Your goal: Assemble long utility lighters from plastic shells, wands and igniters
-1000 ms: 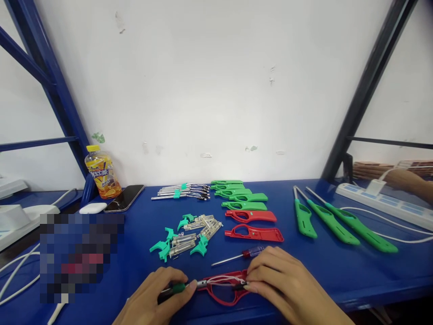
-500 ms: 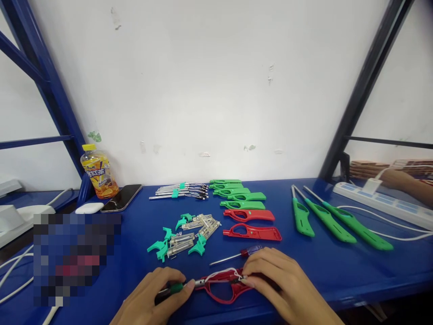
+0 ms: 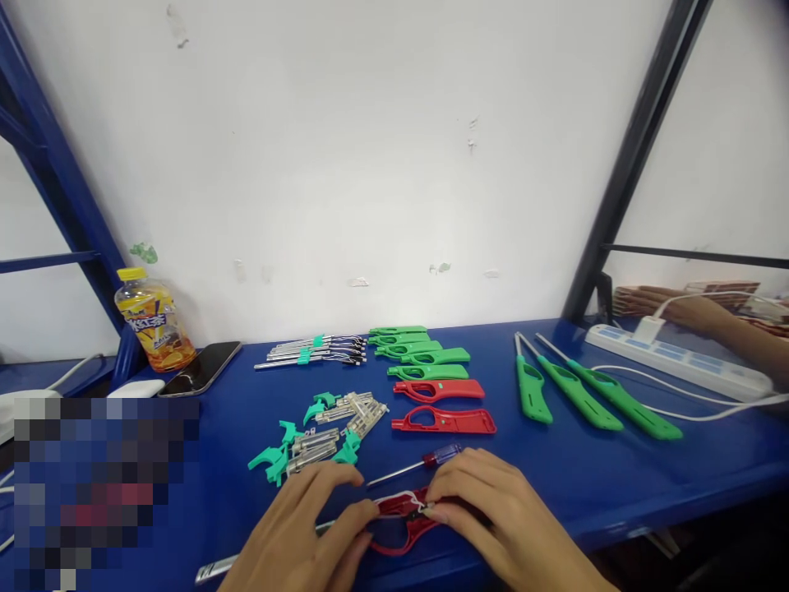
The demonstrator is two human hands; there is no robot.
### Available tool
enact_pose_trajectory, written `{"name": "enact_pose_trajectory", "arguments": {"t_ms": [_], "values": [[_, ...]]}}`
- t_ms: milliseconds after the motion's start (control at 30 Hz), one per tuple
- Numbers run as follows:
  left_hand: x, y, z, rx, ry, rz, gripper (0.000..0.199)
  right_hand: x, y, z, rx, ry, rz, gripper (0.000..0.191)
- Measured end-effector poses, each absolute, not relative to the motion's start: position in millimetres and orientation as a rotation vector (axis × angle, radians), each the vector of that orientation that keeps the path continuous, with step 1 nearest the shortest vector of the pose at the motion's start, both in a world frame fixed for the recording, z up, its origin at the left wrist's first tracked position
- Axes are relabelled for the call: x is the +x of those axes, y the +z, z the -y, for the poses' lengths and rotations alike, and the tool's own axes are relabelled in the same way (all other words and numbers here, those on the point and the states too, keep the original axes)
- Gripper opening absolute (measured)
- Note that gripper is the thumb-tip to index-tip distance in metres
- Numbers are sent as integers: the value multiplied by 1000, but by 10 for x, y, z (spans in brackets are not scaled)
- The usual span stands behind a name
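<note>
A red lighter shell half (image 3: 394,549) lies between my hands near the table's front edge. My left hand (image 3: 308,526) is at its nose end, thumb pressed there and index finger lifted. A metal lighter tube (image 3: 215,569) passes under this hand, its far end sticking out at the lower left. My right hand (image 3: 493,514) pinches a small black connector (image 3: 417,513) on a white wire (image 3: 398,497) over the shell. Its palm hides the shell's handle end. Just behind my hands lies a screwdriver (image 3: 440,455) with a clear purple-red handle.
Behind are clear fuel tanks (image 3: 314,444) with green triggers (image 3: 269,462), wired metal tubes (image 3: 302,355), and green shell halves (image 3: 428,372) and red ones (image 3: 444,421). Right stand green lighters (image 3: 573,386) and a power strip (image 3: 678,362). Left are a drink bottle (image 3: 154,325) and phone (image 3: 200,368). Another person's arm (image 3: 721,319) shows.
My left index finger has lifted off the tube's green collar, and the hand now covers that collar. The tube's far end shows at the lower left. My right hand keeps its pinch; the view shifted slightly.
</note>
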State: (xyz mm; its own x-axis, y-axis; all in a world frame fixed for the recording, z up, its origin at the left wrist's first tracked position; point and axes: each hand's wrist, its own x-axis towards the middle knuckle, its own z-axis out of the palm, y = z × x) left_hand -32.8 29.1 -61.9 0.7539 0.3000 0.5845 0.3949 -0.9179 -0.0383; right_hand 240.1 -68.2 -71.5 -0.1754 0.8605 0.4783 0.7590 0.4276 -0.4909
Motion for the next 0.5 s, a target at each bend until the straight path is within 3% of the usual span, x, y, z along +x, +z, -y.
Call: {"name": "enact_pose_trajectory", "arguments": {"t_ms": [167, 500], "values": [[-21, -496, -256, -2892, -718, 576, 18, 2408, -727, 689, -1364, 198, 1968, 7], [98, -508, -198, -2830, -475, 596, 25, 2417, -747, 696, -1307, 174, 1984, 7]]}}
